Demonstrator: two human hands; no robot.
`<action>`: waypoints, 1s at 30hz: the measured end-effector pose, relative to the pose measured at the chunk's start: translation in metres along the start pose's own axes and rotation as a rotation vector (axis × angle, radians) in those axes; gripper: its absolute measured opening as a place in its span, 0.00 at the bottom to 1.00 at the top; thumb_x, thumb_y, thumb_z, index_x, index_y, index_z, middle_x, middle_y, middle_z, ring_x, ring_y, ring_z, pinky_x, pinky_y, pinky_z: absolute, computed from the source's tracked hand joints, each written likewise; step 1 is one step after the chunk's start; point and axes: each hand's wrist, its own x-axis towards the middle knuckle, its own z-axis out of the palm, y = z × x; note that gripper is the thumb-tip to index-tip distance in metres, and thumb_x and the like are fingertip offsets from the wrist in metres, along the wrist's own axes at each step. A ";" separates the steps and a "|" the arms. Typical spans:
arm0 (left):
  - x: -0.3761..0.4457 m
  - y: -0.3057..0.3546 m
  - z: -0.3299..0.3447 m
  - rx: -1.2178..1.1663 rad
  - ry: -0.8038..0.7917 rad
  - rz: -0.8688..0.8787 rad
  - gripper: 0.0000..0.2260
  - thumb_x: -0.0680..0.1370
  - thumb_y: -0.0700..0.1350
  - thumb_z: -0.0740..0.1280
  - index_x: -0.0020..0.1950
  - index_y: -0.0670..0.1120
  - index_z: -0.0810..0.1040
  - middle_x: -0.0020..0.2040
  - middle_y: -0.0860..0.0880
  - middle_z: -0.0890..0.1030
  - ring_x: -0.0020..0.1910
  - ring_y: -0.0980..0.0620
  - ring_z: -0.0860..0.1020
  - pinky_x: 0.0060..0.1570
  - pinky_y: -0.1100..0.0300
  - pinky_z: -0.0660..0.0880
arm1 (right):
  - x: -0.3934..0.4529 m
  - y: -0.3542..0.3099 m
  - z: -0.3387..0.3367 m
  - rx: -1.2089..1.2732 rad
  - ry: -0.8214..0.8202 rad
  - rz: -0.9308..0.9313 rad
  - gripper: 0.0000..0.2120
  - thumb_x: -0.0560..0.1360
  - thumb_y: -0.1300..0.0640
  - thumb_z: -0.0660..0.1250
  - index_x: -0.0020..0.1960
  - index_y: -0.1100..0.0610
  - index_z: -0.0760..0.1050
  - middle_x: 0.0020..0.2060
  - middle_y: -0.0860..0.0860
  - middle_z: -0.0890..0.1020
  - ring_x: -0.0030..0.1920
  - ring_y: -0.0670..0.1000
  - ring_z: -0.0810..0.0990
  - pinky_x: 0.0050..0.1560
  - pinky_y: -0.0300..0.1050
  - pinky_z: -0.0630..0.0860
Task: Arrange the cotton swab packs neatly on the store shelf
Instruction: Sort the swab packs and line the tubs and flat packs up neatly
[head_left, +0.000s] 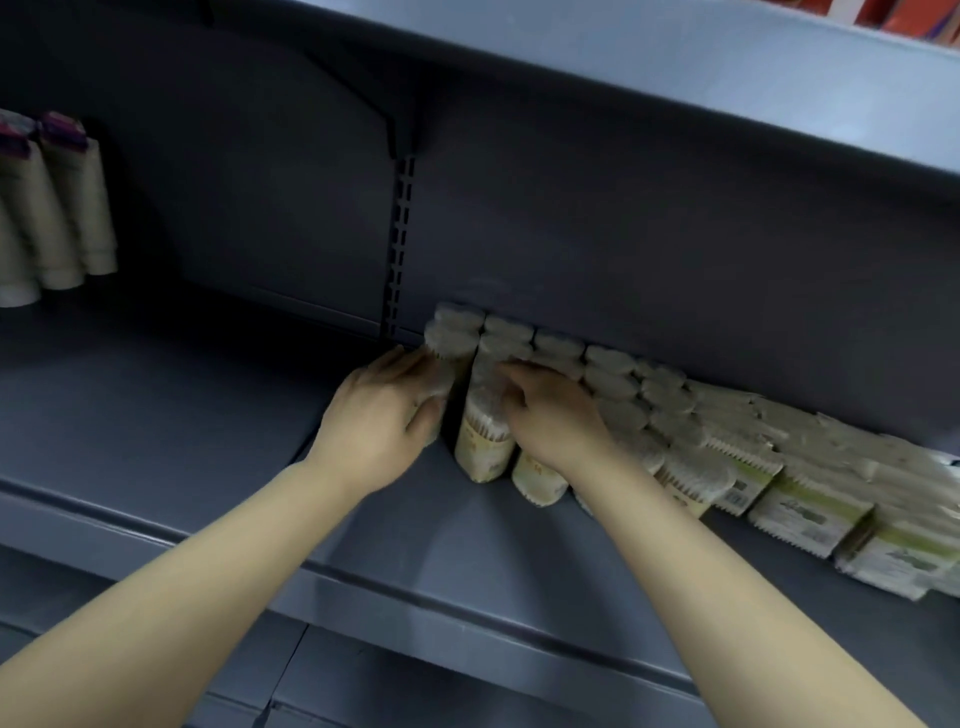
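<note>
Several round cotton swab packs stand in rows against the back panel of the grey shelf. My left hand wraps around the leftmost column of round packs, which leans slightly left. My right hand rests with its fingers on top of the neighbouring packs; a round pack shows in front between both hands. A narrow dark gap separates the two columns. To the right lie flat rectangular swab packs in a row.
Tall beige tubes with dark caps stand at the far left of the same shelf. The shelf above overhangs closely. A slotted upright runs down the back panel behind the packs.
</note>
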 end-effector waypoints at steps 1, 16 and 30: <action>0.004 0.000 0.000 -0.025 -0.009 -0.020 0.27 0.74 0.54 0.49 0.62 0.42 0.77 0.65 0.42 0.74 0.66 0.38 0.70 0.63 0.46 0.68 | 0.000 0.000 -0.001 0.003 -0.001 0.001 0.19 0.80 0.57 0.53 0.69 0.53 0.66 0.67 0.54 0.71 0.66 0.55 0.69 0.64 0.47 0.68; 0.023 0.003 0.010 -0.074 -0.104 -0.079 0.40 0.68 0.62 0.37 0.73 0.45 0.64 0.74 0.48 0.63 0.74 0.49 0.58 0.70 0.57 0.55 | -0.003 -0.001 -0.002 0.081 0.006 0.002 0.17 0.79 0.58 0.54 0.66 0.55 0.70 0.64 0.54 0.74 0.64 0.54 0.71 0.60 0.44 0.68; 0.022 0.010 0.008 -0.001 -0.108 -0.010 0.37 0.70 0.62 0.36 0.74 0.49 0.59 0.75 0.49 0.58 0.75 0.49 0.52 0.70 0.59 0.50 | -0.002 0.004 -0.004 0.170 0.075 -0.001 0.18 0.77 0.60 0.56 0.66 0.55 0.70 0.63 0.53 0.75 0.63 0.54 0.72 0.61 0.44 0.69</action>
